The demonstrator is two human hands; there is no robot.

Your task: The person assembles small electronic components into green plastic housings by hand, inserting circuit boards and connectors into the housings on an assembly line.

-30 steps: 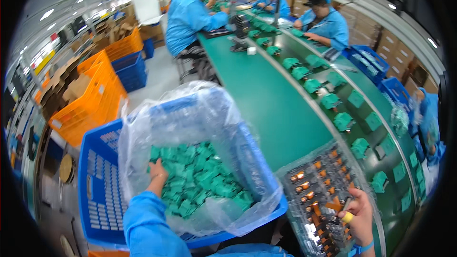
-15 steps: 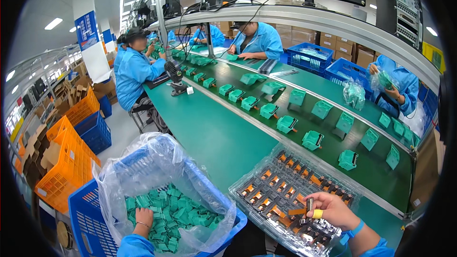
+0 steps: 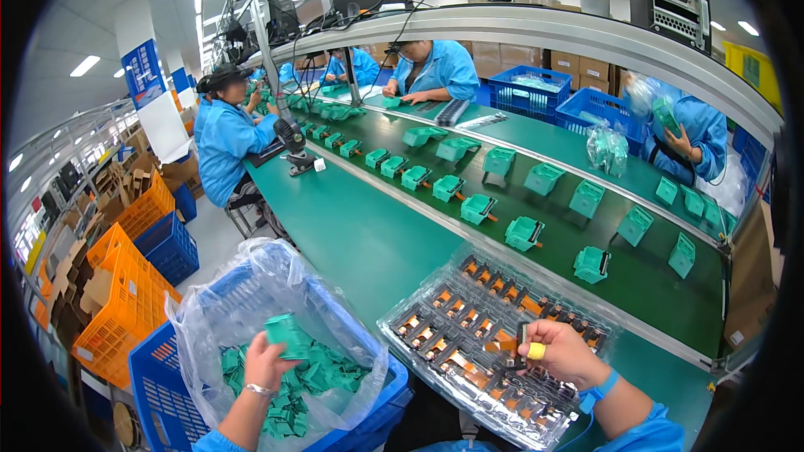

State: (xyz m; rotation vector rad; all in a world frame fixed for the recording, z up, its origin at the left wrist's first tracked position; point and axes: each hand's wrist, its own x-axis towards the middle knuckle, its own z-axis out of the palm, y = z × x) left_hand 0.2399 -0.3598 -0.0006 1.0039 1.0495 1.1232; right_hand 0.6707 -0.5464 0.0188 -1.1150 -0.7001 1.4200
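Observation:
My left hand (image 3: pixel 265 366) is closed on a green plastic housing (image 3: pixel 288 336), lifted above a heap of like housings (image 3: pixel 322 371). The heap lies in a blue crate (image 3: pixel 159 381) lined with a clear plastic bag (image 3: pixel 199 343). Between thumb and fingers, my right hand (image 3: pixel 565 353) pinches a small black part with an orange ribbon cable (image 3: pixel 503 341). A yellow cover sits on one of its fingers, and a blue strap circles the wrist. Below this hand lies a clear plastic tray (image 3: pixel 388 323) bearing rows of similar black-and-orange parts.
Beyond the tray, a dark green conveyor (image 3: pixel 402 138) carries rows of green housings (image 3: pixel 477 208). A metal frame (image 3: pixel 536 21) spans overhead. Co-workers in blue (image 3: pixel 230 146) sit along the line. Orange crates (image 3: pixel 126 310) stand at left, and a small black fan (image 3: pixel 293 138) rests on the bench.
My left hand has risen out of the heap with a green housing in it. My right hand still holds the ribbon-cable part over the tray. The whole view has shifted slightly.

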